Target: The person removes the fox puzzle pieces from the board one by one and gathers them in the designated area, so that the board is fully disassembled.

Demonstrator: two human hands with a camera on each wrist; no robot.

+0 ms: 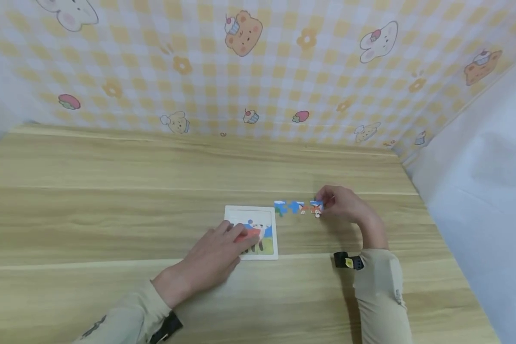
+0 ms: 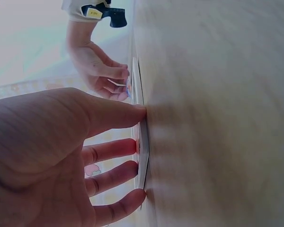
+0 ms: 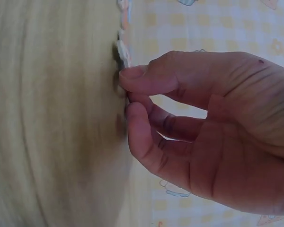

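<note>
Two hands share the work: the left hand (image 1: 217,248) rests flat-fingered on the puzzle tray (image 1: 252,232), steadying it, while the right hand (image 1: 341,203), just right of the tray, pinches a loose piece (image 1: 316,208), best lifted level.

1. Both hands bare: left hand (image 1: 217,253), right hand (image 1: 344,204).
2. Long beige sleeves on both forearms: left sleeve (image 1: 126,321), right sleeve (image 1: 380,291).
3. Black strap at left cuff (image 1: 167,327).
4. Black wrist device (image 1: 348,261) at right cuff, bearing small yellow label.
5. Dark printed marking on each sleeve; illegible.
</note>
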